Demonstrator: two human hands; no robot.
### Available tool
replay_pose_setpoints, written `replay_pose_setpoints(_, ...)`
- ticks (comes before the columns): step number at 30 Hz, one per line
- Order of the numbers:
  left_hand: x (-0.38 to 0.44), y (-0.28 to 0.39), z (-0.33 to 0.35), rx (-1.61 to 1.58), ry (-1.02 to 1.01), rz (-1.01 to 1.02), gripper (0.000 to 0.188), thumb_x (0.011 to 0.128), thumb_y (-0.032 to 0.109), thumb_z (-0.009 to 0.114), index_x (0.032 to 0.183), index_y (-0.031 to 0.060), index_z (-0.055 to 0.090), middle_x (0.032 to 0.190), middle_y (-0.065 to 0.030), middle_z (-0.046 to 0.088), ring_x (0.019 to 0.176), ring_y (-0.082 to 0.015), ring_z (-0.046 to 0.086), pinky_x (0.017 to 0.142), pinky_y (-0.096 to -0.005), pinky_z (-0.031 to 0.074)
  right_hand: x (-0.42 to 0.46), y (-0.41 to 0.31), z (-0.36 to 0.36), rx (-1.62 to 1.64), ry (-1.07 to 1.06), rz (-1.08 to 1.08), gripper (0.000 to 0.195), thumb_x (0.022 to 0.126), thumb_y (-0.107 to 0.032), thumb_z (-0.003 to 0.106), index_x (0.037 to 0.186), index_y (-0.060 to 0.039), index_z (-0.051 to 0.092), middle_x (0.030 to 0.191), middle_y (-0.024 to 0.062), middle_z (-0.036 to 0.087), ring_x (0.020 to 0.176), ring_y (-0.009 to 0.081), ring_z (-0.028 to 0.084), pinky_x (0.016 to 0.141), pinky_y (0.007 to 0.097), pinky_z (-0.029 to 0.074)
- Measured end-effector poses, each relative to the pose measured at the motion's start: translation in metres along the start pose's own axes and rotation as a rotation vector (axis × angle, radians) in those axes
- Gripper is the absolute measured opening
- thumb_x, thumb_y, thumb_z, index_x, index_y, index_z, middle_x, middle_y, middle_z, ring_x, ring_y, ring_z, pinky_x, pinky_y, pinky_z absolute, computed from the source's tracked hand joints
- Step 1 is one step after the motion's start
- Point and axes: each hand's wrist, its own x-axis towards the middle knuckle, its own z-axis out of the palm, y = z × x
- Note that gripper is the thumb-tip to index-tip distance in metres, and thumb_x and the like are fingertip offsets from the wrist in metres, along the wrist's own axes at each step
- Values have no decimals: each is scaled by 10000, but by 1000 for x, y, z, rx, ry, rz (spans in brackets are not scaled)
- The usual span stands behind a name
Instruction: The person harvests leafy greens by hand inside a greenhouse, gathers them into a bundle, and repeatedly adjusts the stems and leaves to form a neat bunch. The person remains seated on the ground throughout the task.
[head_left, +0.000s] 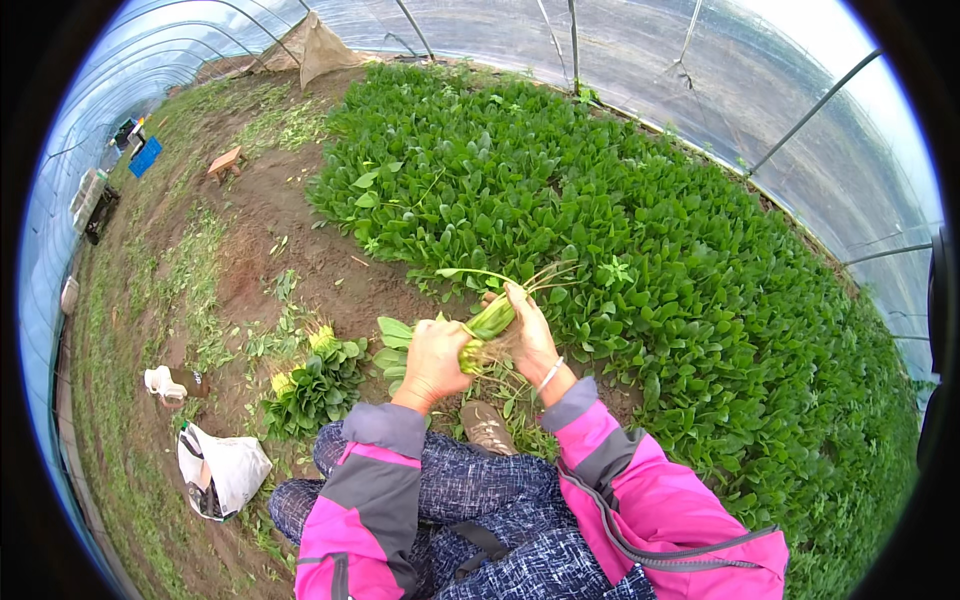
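My left hand is closed around a bunch of leafy greens; its leaves stick out to the left and its pale root ends show at the right of the fist. Close beside it, my right hand holds more green stems between thumb and fingers, with thin stalks or roots pointing up and right. On the soil to the left lie gathered bunches of greens, their yellowish root ends turned up and left. Some fingers of both hands are hidden.
Dense leafy plants grow ahead and to the right. Left on the ground are a bottle, a white bag and a small wooden stool. A blue crate stands farther off. My shoe is below my hands.
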Motion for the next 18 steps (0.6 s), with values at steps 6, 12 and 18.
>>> replay_pose_setpoints(6, -11, -27, 14, -1013, -159, -490, 589, 651, 102, 766, 1198, 11, 567, 1075, -73, 644, 1022, -161, 617, 900, -329, 509, 24, -31, -8, -301, -53, -488, 228, 900, -76, 440, 1109, -44, 527, 792, 34, 518, 700, 121, 515, 659, 255, 462)
replay_pose_setpoints(12, -10, -29, -20, -1251, 55, -516, 285, 756, 68, 713, 1021, -3, 634, 978, -63, 677, 899, -152, 643, 843, -318, 507, 2, -51, -13, -1344, -395, -500, 334, 786, -173, 460, 1087, -35, 513, 942, 173, 591, 858, 326, 571, 782, 406, 447)
replay_pose_setpoints(18, -3, -23, -9, -1155, 172, -562, 340, 753, 48, 745, 1071, 7, 632, 970, -23, 677, 866, -108, 628, 781, -276, 508, 2, -19, 4, -1068, -447, -440, 274, 834, -99, 436, 1079, -5, 519, 993, 144, 604, 922, 267, 592, 838, 351, 455)
